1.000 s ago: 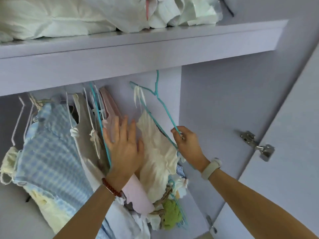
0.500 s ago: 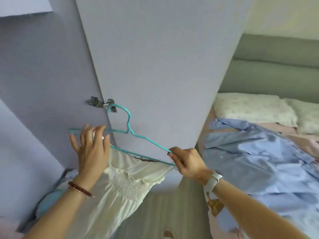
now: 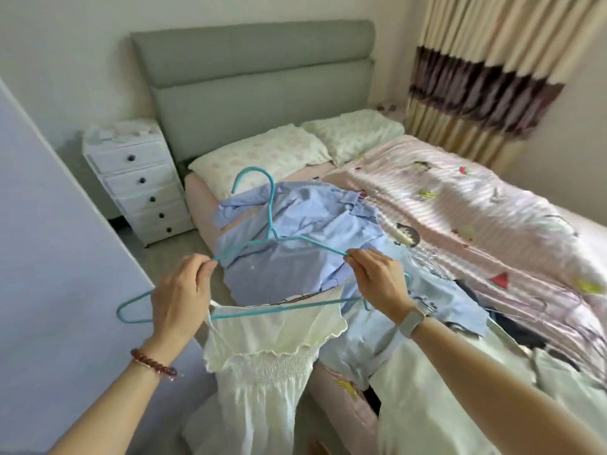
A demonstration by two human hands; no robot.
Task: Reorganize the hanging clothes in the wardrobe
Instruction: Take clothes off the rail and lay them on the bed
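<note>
A teal wire hanger [image 3: 270, 221] is held level in front of me over the edge of the bed. A cream smocked dress [image 3: 262, 362] hangs from its lower bar. My left hand [image 3: 179, 295] pinches the hanger's left shoulder wire. My right hand [image 3: 377, 280] grips the right shoulder wire. The wardrobe's rail is out of view; only its lilac door [image 3: 49, 257] shows at the left.
A blue shirt [image 3: 295, 244] lies spread on the bed [image 3: 460, 205], with a pale blue garment [image 3: 437, 297], dark clothes and loose wire hangers [image 3: 427, 261] beside it. A white drawer unit [image 3: 141, 178] stands by the grey headboard. Curtains hang at the right.
I have turned from the wardrobe to the bed, carrying the hanger with the cream dress out of it. My left hand moved from the hanging clothes to the hanger's left shoulder.
</note>
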